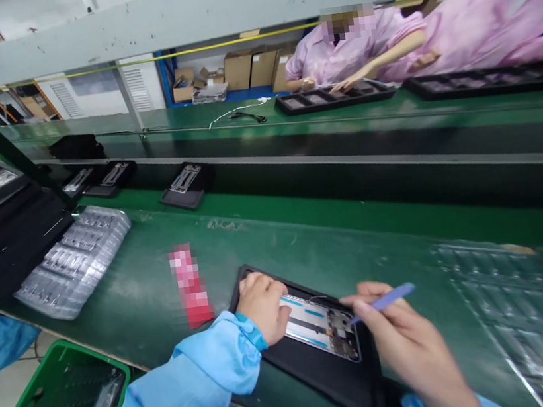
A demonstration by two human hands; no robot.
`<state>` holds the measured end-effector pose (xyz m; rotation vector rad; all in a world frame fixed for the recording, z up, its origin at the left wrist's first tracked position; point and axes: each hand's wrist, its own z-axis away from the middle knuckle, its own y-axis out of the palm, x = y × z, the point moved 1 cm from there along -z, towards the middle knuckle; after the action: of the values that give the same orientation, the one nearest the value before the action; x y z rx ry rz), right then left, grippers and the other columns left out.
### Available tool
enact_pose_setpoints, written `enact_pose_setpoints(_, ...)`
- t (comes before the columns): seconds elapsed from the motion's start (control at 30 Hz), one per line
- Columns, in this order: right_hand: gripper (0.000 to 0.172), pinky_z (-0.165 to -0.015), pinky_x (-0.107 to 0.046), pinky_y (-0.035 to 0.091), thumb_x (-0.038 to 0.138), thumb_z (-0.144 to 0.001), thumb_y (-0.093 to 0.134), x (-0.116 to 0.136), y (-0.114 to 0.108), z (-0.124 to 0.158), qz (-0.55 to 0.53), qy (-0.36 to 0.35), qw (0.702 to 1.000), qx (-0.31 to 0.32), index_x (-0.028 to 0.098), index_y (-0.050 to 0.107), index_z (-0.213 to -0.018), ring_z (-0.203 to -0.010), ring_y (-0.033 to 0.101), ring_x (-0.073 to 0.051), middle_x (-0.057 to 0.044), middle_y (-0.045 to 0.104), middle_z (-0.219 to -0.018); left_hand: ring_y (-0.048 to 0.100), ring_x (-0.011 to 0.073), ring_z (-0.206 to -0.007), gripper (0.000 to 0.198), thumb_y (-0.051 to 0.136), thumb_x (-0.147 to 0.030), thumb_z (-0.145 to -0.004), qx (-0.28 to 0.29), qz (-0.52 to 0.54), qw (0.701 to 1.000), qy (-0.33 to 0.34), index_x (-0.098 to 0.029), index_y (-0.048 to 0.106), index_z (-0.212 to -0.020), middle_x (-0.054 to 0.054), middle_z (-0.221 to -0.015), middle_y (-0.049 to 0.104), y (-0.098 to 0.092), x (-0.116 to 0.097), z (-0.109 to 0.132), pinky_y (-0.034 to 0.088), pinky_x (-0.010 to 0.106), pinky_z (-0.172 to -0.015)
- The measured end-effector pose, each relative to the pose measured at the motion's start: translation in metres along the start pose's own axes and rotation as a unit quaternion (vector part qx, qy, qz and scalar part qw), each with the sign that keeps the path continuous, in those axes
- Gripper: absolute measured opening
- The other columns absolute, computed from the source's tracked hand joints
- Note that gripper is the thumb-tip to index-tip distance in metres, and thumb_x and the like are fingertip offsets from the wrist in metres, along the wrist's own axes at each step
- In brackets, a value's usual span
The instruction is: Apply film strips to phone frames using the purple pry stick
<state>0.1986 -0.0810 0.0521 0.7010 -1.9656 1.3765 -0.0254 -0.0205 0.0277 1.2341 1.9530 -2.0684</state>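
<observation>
An opened phone (312,327), with blue strips and bare parts showing, lies in a black tray (319,381) on the bench. My left hand (263,304) grips the phone's left end, fingers bent over its edge. In my right hand (412,342) is a blue-purple plastic pry tool (394,295), pinched between thumb and fingers. Its tip points down at the phone's right end, where the small parts sit. Whether the tip touches them I cannot tell.
Clear plastic trays (526,310) lie at the right, and a filled plastic tray (76,259) at the left. A red packet (196,293) is near the black tray. Further black trays (186,186) sit on the conveyor; people in pink (361,45) work beyond. A green crate (55,365) stands below left.
</observation>
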Motion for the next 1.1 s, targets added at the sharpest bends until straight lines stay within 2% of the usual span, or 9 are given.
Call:
enact_pose_setpoints(0.07, 0.036, -0.082, -0.031, 0.054, 0.048, -0.092, 0.049, -0.002, 0.009, 0.009, 0.012, -0.02, 0.999, 0.038, 0.021, 0.073, -0.09, -0.093, 0.069, -0.021, -0.008, 0.073, -0.099, 0.046, 0.0268, -0.111, 0.022, 0.067, -0.03, -0.082, 0.001, 0.0, 1.0, -0.002, -0.024, 0.06, -0.102, 0.004, -0.107, 0.06, 0.0, 0.0, -0.001, 0.04, 0.045, -0.097)
enact_pose_setpoints(0.13, 0.037, -0.077, -0.03, 0.054, 0.049, -0.093, 0.049, -0.003, 0.018, 0.011, 0.029, -0.024, 0.997, 0.063, 0.022, 0.072, -0.083, -0.084, 0.07, -0.02, -0.007, 0.075, -0.096, 0.047, 0.0265, -0.11, 0.023, 0.068, -0.03, -0.081, 0.003, 0.0, 1.0, -0.004, -0.024, 0.06, -0.102, 0.004, -0.107, 0.06, 0.0, 0.0, -0.001, 0.04, 0.045, -0.097)
enact_pose_setpoints(0.23, 0.038, -0.068, -0.028, 0.053, 0.05, -0.093, 0.051, -0.004, 0.025, 0.008, 0.057, -0.023, 0.996, 0.064, 0.023, 0.07, -0.075, -0.074, 0.071, -0.018, -0.005, 0.076, -0.094, 0.047, 0.0263, -0.11, 0.023, 0.068, -0.029, -0.081, 0.004, 0.001, 1.0, -0.003, -0.024, 0.06, -0.101, 0.004, -0.107, 0.06, 0.0, -0.001, -0.002, 0.039, 0.045, -0.097)
enact_pose_setpoints(0.33, 0.037, -0.063, -0.027, 0.052, 0.05, -0.093, 0.051, -0.005, 0.026, 0.005, 0.076, -0.032, 0.995, 0.057, 0.024, 0.07, -0.076, -0.069, 0.07, -0.016, -0.002, 0.076, -0.091, 0.047, 0.0262, -0.11, 0.022, 0.068, -0.029, -0.08, 0.0, 0.003, 1.0, -0.003, -0.024, 0.06, -0.101, 0.004, -0.106, 0.06, 0.0, -0.001, -0.002, 0.039, 0.045, -0.097)
enact_pose_setpoints(0.7, 0.031, -0.076, -0.03, 0.053, 0.046, -0.094, 0.049, -0.01, 0.036, 0.005, 0.096, -0.066, 0.992, 0.041, 0.024, 0.07, -0.088, -0.083, 0.072, -0.019, -0.002, 0.076, -0.091, 0.047, 0.0267, -0.11, 0.022, 0.067, -0.028, -0.081, 0.004, 0.009, 1.0, -0.002, -0.024, 0.061, -0.101, 0.004, -0.105, 0.06, 0.0, -0.001, -0.002, 0.04, 0.046, -0.096)
enact_pose_setpoints(1.1, 0.034, -0.074, -0.03, 0.053, 0.048, -0.095, 0.048, -0.006, 0.034, 0.01, 0.118, -0.065, 0.991, 0.008, 0.022, 0.068, -0.089, -0.077, 0.071, -0.02, -0.004, 0.076, -0.089, 0.047, 0.027, -0.111, 0.021, 0.067, -0.029, -0.082, 0.009, 0.006, 1.0, -0.003, -0.024, 0.061, -0.101, 0.004, -0.107, 0.061, -0.002, -0.002, -0.002, 0.039, 0.047, -0.097)
